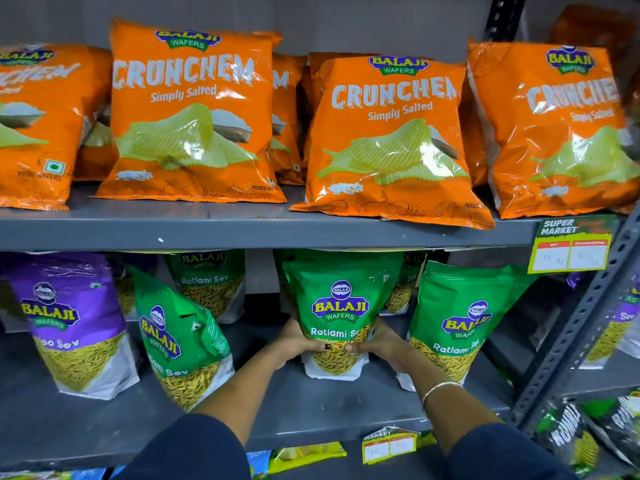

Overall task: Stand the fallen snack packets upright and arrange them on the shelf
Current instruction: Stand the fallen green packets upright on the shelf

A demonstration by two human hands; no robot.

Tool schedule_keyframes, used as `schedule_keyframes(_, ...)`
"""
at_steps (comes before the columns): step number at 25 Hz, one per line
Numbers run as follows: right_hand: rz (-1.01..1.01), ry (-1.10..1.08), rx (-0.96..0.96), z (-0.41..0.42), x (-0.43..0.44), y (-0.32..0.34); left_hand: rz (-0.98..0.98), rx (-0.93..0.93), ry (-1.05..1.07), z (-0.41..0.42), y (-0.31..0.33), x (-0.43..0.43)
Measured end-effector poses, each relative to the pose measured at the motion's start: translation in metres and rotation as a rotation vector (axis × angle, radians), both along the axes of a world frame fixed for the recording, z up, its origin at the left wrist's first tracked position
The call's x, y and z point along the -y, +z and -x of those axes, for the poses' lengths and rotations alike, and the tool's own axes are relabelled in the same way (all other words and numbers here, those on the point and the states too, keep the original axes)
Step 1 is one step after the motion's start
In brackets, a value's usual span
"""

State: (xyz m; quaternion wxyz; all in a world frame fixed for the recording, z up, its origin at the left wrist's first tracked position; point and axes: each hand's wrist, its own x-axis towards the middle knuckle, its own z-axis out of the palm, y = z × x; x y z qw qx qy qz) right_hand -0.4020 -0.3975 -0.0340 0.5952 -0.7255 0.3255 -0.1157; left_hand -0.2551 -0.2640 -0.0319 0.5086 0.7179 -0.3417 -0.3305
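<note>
Sleeved forearms reach in; left hand (298, 341) and right hand (381, 342) clasp the upright green packet (337, 306). Released carelessly, it could topple onto the leaning packet (173, 334) left.

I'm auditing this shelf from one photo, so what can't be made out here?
All head view:
- Price tag figures: too small and blurred.
- Rear Ratlami Sev packets: tops hidden by the upper shelf.
- Purple packet name: partly folded away.
- Held green packet: lower sides covered by the left hand and right hand.

Upright green Ratlami Sev packet (341, 306), mid-shelf
</note>
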Motion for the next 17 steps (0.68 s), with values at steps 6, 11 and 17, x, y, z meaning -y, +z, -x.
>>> schedule_keyframes(6,0.008,0.022,0.017,0.006,-0.011,0.006,0.016,-0.017,0.03,0.002,-0.01,-0.009)
schedule_keyframes(11,0.003,0.051,0.007,0.022,-0.04,0.014,-0.049,0.043,0.07,0.009,-0.017,-0.032)
schedule_keyframes(17,-0.254,-0.017,0.222,0.022,-0.043,0.058,-0.048,0.087,0.146,0.01,-0.022,-0.045)
